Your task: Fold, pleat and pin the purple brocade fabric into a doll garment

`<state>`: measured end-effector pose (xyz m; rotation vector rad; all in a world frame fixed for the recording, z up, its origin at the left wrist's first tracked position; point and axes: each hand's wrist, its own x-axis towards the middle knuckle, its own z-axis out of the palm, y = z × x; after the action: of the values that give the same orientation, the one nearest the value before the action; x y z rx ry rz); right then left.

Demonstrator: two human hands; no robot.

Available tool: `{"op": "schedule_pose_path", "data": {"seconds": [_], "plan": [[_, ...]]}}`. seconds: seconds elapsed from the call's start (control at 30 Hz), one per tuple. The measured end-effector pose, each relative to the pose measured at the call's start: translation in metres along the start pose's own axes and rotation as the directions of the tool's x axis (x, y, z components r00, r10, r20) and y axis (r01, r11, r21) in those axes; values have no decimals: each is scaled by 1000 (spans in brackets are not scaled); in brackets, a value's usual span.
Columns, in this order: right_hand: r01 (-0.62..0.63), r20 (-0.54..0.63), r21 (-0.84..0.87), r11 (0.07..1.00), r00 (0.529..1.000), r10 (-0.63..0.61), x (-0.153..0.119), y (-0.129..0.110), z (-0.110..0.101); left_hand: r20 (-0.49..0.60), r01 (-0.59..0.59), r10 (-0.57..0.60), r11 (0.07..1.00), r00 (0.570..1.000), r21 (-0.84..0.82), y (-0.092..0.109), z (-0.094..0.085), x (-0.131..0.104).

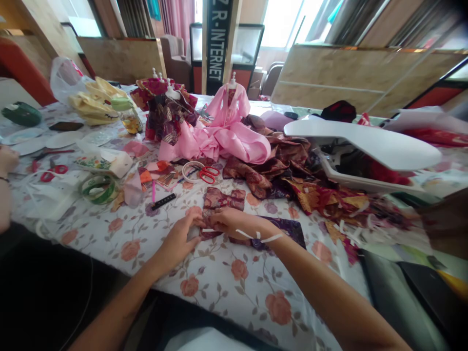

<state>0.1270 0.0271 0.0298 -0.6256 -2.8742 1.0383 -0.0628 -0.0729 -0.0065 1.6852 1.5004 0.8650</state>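
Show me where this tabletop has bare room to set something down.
Bare tablecloth shows between the left hand, the right hand and its near edge, and between the left hand and black strip. Beyond the hands, pink fabric and brown fabric crowd together.

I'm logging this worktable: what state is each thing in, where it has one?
Maroon patterned fabric: lying, partly hidden
Left hand: thumb and fingers apart
Right hand: fingers bent, over the fabric
Red-handled scissors: lying down, blades unclear
Green tape: lying flat
Pink gown: draped, skirt spread out
White bin: lid askew
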Motion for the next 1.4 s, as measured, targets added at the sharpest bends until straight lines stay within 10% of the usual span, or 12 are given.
{"op": "schedule_pose_path", "data": {"seconds": [1.4], "plan": [[-13,115,59,998,993,6,19,1,9,-66,-50,55,996,996,69,5,3,0]]}}
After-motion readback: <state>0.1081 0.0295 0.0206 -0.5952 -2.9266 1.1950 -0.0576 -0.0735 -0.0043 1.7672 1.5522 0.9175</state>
